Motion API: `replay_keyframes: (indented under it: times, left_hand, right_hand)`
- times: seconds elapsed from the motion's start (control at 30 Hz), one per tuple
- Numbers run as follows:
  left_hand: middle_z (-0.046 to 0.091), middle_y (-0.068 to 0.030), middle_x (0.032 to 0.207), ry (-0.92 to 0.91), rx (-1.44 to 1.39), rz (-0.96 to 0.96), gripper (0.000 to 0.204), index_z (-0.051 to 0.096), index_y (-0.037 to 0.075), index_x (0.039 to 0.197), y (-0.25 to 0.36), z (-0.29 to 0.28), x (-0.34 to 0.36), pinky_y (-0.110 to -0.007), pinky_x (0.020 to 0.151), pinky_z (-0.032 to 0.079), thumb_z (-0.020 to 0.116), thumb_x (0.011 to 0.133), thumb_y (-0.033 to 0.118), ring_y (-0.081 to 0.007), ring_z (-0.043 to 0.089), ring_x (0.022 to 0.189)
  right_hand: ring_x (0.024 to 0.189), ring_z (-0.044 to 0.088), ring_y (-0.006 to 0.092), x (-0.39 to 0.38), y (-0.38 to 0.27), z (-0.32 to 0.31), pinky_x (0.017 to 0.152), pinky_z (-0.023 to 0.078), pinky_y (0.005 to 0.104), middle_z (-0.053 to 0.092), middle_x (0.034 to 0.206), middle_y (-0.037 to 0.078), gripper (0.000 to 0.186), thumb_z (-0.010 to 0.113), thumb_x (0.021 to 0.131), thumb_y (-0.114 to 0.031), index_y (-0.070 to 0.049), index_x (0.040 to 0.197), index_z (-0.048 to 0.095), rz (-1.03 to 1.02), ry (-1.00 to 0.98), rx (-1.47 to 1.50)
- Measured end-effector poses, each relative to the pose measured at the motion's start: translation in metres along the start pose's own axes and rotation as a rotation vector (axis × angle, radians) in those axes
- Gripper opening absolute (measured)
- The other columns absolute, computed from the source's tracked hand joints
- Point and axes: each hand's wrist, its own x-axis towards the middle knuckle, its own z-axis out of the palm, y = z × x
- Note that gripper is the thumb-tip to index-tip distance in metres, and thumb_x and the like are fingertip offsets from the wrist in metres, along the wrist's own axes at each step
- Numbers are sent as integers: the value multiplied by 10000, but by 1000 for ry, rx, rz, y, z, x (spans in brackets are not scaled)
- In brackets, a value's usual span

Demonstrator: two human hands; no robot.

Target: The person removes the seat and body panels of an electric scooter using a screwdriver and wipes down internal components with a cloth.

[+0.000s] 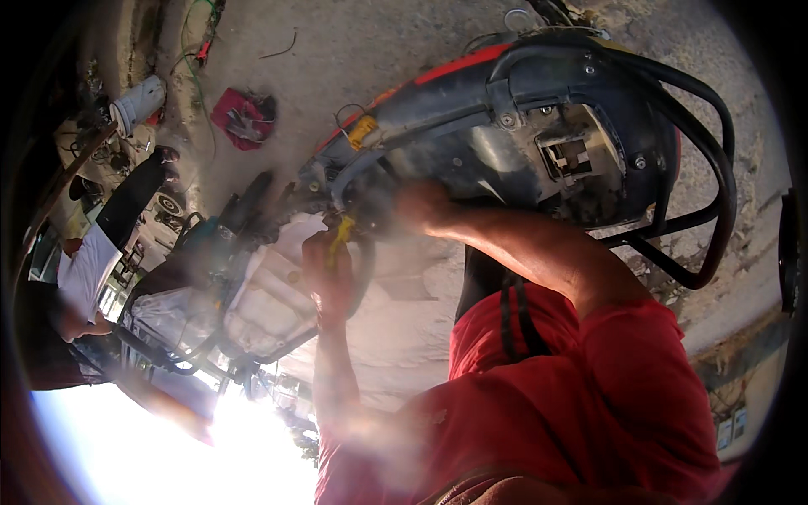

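Note:
My left hand (326, 263) grips a yellow thing (342, 234), which looks like a tool handle, at the middle of a motorcycle (471, 93). My right hand (419, 204) reaches to the dark bodywork just right of it; its fingers are blurred by haze, so I cannot make out what, if anything, they hold. Above my hands curves the dark rear body with a red stripe, a yellow piece (362, 132), a square opening (566, 151) and black tube rails (720, 210). A pale panel (273, 299) lies left of my left hand.
At the left another person (88, 269) in a white top is partly visible beside wheels and parts. A white bucket (137, 105), a red cloth (238, 118) and green wire (198, 84) are on the concrete ground (328, 67). Bright glare fills the lower left.

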Motion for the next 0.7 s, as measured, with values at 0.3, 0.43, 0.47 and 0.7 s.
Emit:
replay_keyframes:
  times: [0.3, 0.43, 0.47, 0.7]
  left_hand:
    - [614, -167, 1073, -53, -3, -58, 249, 624, 15, 1121, 3, 2, 2, -433, 862, 474, 589, 880, 65, -344, 585, 1011]
    - [641, -161, 1048, -12, 36, -47, 261, 663, 21, 1086, 5, 3, 3, -400, 845, 505, 633, 828, 0, -322, 635, 978]
    - [642, -161, 1049, -15, 36, -50, 262, 662, 19, 1086, 6, 2, 4, -401, 846, 504, 634, 826, -2, -324, 634, 980]
    - [641, -165, 1053, -34, 34, -28, 247, 655, 2, 1080, 6, -2, 4, -413, 854, 500, 637, 834, 23, -333, 630, 991]
  right_hand:
    - [841, 691, 257, 1, -6, -26, 664, 558, 405, 710, 793, 73, 206, 574, 828, -198, -125, 732, 741, 325, -57, 314]
    - [909, 702, 247, 1, -3, -16, 717, 571, 398, 731, 921, 83, 208, 556, 838, -179, -124, 802, 753, 293, -51, 298]
    - [921, 703, 244, 1, -2, -15, 723, 572, 396, 732, 946, 80, 211, 554, 842, -178, -127, 824, 758, 292, -51, 291]
    - [979, 705, 233, 8, -6, -16, 769, 574, 387, 741, 1006, 49, 231, 543, 865, -172, -138, 904, 768, 309, -108, 217]
